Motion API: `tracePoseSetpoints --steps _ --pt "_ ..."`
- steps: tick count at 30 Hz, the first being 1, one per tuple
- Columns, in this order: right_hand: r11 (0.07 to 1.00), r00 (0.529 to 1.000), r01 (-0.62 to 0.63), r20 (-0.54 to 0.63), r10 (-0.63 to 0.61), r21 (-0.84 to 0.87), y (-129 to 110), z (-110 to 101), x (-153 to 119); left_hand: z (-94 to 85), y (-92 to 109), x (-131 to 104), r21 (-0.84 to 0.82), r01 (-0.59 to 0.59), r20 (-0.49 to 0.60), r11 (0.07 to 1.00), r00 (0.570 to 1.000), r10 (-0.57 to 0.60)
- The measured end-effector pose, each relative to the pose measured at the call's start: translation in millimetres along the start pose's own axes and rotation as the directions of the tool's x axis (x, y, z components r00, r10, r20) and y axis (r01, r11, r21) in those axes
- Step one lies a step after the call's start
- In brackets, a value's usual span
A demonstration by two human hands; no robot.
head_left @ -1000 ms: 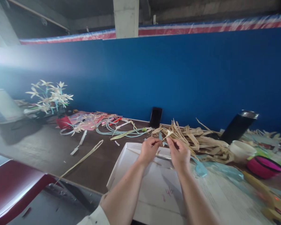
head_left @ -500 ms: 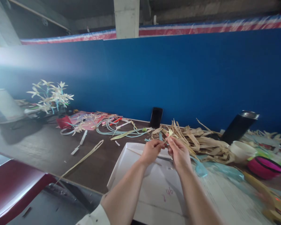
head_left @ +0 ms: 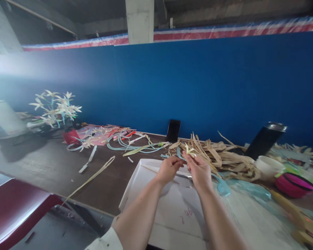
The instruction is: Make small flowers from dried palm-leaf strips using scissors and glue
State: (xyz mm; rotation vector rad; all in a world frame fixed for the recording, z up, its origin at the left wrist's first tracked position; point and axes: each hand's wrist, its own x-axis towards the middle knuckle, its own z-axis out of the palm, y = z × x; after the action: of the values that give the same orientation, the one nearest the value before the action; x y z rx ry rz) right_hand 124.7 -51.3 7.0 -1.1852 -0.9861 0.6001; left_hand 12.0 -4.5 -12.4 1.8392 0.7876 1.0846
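Observation:
Over a white shallow box (head_left: 167, 211), my two hands work close together. My right hand (head_left: 199, 171) pinches a small pale-yellow flower (head_left: 190, 150) with narrow petals, which stands out above the fingertips. Just left of it, my left hand (head_left: 168, 170) is closed in a pinch at the flower's lower end. What lies between the left fingers is too small to make out. A thin stick (head_left: 149, 168) rests in the box behind the left hand, and red handwritten marks show on the box's bottom.
Dried husks (head_left: 219, 156) heap up behind my right hand, near a black phone (head_left: 173, 130) and a leaning dark flask (head_left: 266, 139). A white cup (head_left: 269, 168) and pink bowl (head_left: 293, 185) stand right. Pale-blue tubing (head_left: 114, 147) and a bunch of flowers (head_left: 59, 107) lie left.
The flower has turned between the fingers, and its petals now show more fully, pointing up and right. Both hands stay nearly in place over the box.

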Motion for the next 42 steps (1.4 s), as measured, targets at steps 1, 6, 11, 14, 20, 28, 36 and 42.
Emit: tracePoseSetpoints --steps 1,6,11,14,20,28,36,42 --pt "0.999 1.000 0.018 0.003 -0.018 -0.036 -1 0 -1 0.1 0 0 -0.008 -0.006 -0.001 1.000 1.000 0.006" --pt "0.976 0.993 0.117 -0.009 -0.121 -0.185 -10 0 -3 1.4 -2 -1 -0.006 -0.051 0.013 0.999 0.999 0.052" --pt "0.945 0.985 0.170 0.010 -0.174 -0.281 -8 -2 -3 0.5 -3 1 -0.016 -0.049 -0.079 0.999 0.996 0.047" --pt "0.906 0.967 0.247 0.022 -0.255 -0.345 1 -3 0 -3.2 -3 2 -0.090 0.047 -0.170 0.995 0.983 -0.062" --pt "0.799 0.897 0.435 0.122 -0.426 -0.416 17 -4 2 -10.7 4 2 -0.397 0.116 -0.204 0.911 0.956 -0.211" --pt "0.706 0.866 0.495 0.223 -0.448 -0.507 17 -5 0 -13.0 11 1 -0.320 0.120 -0.213 0.940 0.957 -0.195" --pt "0.711 0.850 0.525 0.252 -0.462 -0.467 21 -4 3 -15.5 14 1 -0.268 0.131 -0.211 0.955 0.959 -0.191" --pt "0.719 0.844 0.536 0.262 -0.468 -0.442 17 -3 1 -13.3 6 3 -0.390 0.157 -0.184 0.907 0.952 -0.244"
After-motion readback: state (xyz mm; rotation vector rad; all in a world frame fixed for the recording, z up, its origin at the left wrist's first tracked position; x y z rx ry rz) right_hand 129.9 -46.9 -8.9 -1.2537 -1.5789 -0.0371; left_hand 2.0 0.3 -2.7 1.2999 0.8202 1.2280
